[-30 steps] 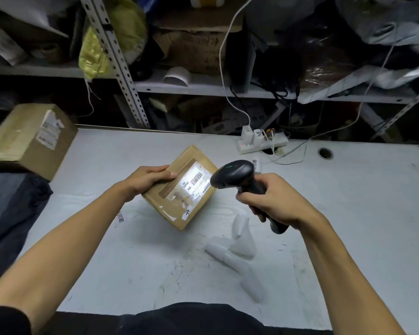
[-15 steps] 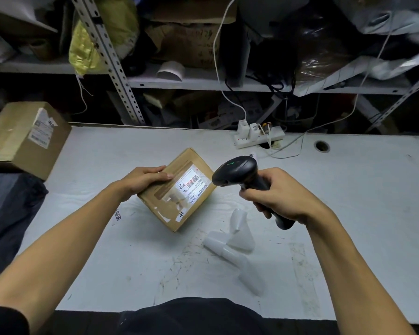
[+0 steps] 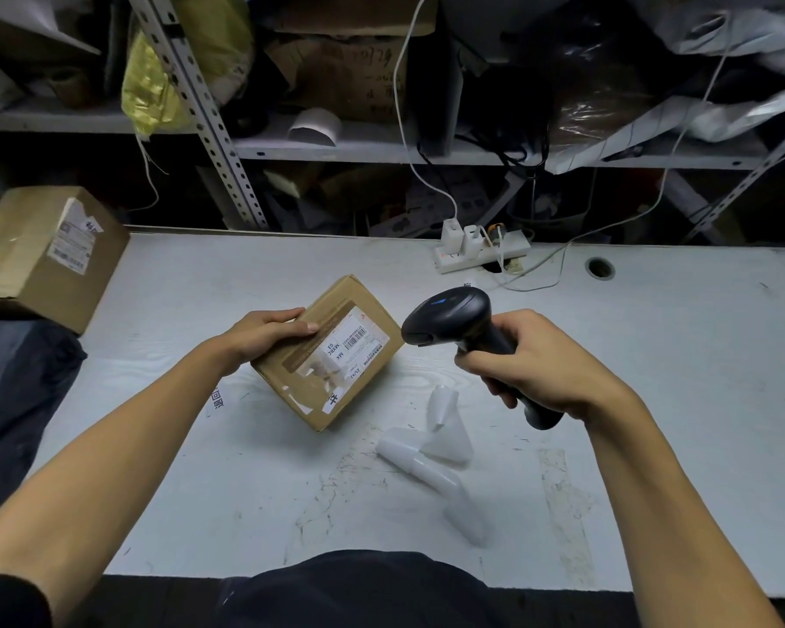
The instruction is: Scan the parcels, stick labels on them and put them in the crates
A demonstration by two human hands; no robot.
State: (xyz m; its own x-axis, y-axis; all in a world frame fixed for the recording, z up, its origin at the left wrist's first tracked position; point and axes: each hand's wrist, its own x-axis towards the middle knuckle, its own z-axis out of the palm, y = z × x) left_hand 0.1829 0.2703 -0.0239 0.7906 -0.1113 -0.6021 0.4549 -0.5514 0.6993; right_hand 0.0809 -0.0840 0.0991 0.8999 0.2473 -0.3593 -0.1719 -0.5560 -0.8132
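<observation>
A small brown cardboard parcel [image 3: 309, 383] with a white barcode label lies tilted on the white table [image 3: 653, 337], label side up. My left hand [image 3: 268, 333] grips its upper left edge, thumb on top. To the right of the parcel, my right hand [image 3: 535, 364] holds a black handheld barcode scanner [image 3: 449, 317] by its handle. The scanner's head points left and down toward the label, a short way off it.
A larger brown box [image 3: 42, 256] with a label sits at the table's left edge above dark fabric [image 3: 14, 392]. White label backing scraps [image 3: 440, 451] lie before me. A power strip [image 3: 477, 251] with cables sits at the back. Cluttered shelves rise behind.
The bright scan light on the label has gone out. The parcel and scanner have lowered slightly, and the scanner has drawn a little to the right, away from the label.
</observation>
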